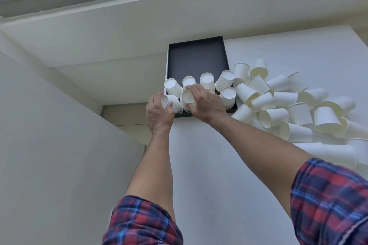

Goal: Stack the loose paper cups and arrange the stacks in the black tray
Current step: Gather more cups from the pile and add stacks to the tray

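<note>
**Both hands on cups at tray's near edge**

Left hand point(159, 112) grasping an upturned cup stack point(172, 102) at black tray point(196, 59) near-left corner. Right hand point(205, 103) fingers point(192, 87) curled round neighbouring stack point(187, 96). Loose cups point(282, 101) heaped on white desk point(209, 155) just right of tray.

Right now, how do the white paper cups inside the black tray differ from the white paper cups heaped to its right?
The cups in the black tray stand upside down in rows; the heaped cups lie tumbled on the white table. The left hand and right hand hold tray cups; nothing touches the heap. Both groups look the same.
</note>
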